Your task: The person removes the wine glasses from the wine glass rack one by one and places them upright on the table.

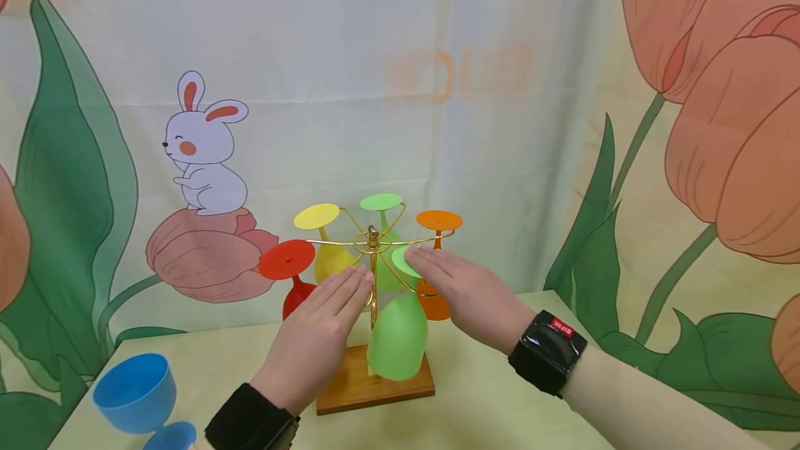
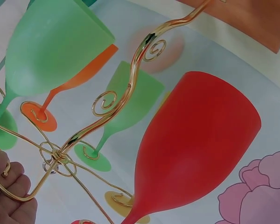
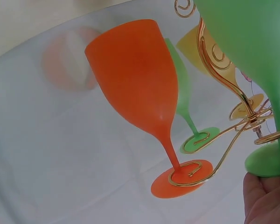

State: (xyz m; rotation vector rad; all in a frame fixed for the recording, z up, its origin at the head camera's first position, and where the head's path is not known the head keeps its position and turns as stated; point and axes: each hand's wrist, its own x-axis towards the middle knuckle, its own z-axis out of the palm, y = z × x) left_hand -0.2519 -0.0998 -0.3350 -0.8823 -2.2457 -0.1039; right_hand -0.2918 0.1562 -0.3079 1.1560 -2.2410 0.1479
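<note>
Pinching the foot (image 1: 405, 263) of the front light-green goblet (image 1: 398, 339) with the right hand (image 1: 471, 294), clamped on the disc's edge; gripping a bare arm (image 2: 29, 198) of the gold wire rack (image 1: 373, 240) with the left hand (image 1: 319, 339). Hangs bowl-down at five o'clock from the rack's middle, with its stem (image 3: 278, 114) beside a wire hook (image 3: 266, 139); impossible to tell whether fully seated. Looks like matte plastic: probably light, fairly stiff, hardly fragile, perhaps a little slippery. Best taken by foot or stem, sparing the thin bowl (image 3: 252, 46) a squeeze. Likely to swing if nudged, so worth steadying above the wooden base (image 1: 350, 394). Also seen: red goblet (image 1: 298, 297) at nine o'clock, orange goblet (image 1: 435, 301) toward four, blue goblet (image 1: 137, 405) down at eight.
</note>
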